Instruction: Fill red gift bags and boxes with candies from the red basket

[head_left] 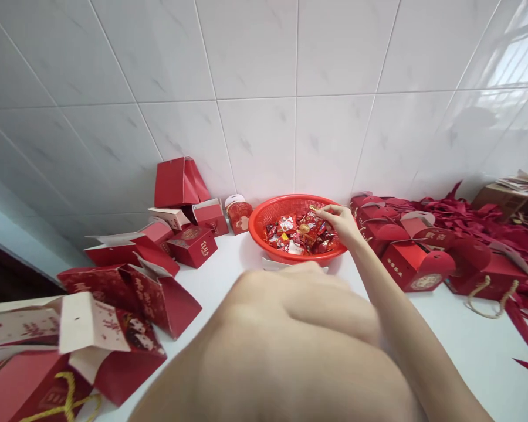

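A red plastic basket (pixel 257 225) holds many wrapped candies (pixel 288 224), mostly red with some gold. My right hand (pixel 341 223) is over the basket's right side, its fingertips pinched on a small gold-wrapped candy (pixel 314 208). My left hand (pixel 290 334) is very near the camera, large and blurred, its back facing me. It covers the middle foreground, and its fingertips are hidden. Just past its knuckles, in front of the basket, a pale edge (pixel 270 265) shows; what it belongs to is mostly hidden.
Red gift boxes (pixel 193 245) with raised flaps crowd the left side of the white table (pixel 222 281). More red boxes (pixel 418 264), some with rope handles, stand right, beside a heap of dark red ribbons (pixel 457 217). A tiled wall (pixel 259 140) rises behind.
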{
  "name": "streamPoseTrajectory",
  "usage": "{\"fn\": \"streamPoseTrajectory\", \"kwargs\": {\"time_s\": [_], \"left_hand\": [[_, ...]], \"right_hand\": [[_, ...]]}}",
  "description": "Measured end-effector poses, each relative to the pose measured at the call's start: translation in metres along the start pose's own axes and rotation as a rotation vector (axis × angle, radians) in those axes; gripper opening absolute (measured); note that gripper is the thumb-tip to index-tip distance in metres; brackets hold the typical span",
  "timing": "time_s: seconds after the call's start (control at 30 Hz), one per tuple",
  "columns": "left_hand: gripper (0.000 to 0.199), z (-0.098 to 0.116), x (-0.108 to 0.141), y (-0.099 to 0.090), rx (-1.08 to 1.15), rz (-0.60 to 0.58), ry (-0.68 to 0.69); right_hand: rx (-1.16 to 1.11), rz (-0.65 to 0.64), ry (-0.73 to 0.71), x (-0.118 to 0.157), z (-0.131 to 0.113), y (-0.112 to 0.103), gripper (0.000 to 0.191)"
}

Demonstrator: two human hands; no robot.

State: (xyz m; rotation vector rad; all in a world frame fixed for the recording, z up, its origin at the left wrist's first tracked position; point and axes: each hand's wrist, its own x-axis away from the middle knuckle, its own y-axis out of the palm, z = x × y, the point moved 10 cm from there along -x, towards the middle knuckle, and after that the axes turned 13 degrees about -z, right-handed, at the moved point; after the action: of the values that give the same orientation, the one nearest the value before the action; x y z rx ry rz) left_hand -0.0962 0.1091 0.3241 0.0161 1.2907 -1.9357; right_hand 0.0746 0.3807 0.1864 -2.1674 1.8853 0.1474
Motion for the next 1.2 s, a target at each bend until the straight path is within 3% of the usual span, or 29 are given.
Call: {"fn": "streamPoseTrajectory", "kwargs": {"time_s": [0.1,0.23,0.4,0.6,0.8,1.0,1.2], "left_hand": [[0.014,-0.021,-0.012,-0.009,0.032,-0.065,-0.098],[0.02,-0.073,-0.019,-0.008,-0.077,-0.215,-0.187],[0.023,-0.121,-0.019,0.012,-0.115,-0.43,-0.248],[0.029,-0.129,-0.027,0.026,-0.097,-0.523,-0.273],[0.03,-0.135,-0.029,0.029,-0.01,-0.54,-0.334],[0.023,-0.143,-0.028,0.028,-0.011,-0.502,-0.434],[0.031,-0.145,-0.027,0.029,0.038,-0.49,-0.429]], "right_hand": [[-0.039,-0.012,-0.022,0.0,-0.003,0.002,0.038],[-0.099,-0.005,-0.039,0.002,-0.007,0.004,0.035],[-0.236,-0.012,-0.091,0.008,-0.03,0.012,0.036],[-0.306,-0.139,-0.253,0.044,-0.101,0.025,0.033],[0.08,-0.305,-0.442,0.088,-0.152,0.055,0.024],[0.294,-0.387,-0.561,0.098,-0.165,0.07,0.017],[0.37,-0.602,-0.5,0.097,-0.149,0.086,0.016]]}}
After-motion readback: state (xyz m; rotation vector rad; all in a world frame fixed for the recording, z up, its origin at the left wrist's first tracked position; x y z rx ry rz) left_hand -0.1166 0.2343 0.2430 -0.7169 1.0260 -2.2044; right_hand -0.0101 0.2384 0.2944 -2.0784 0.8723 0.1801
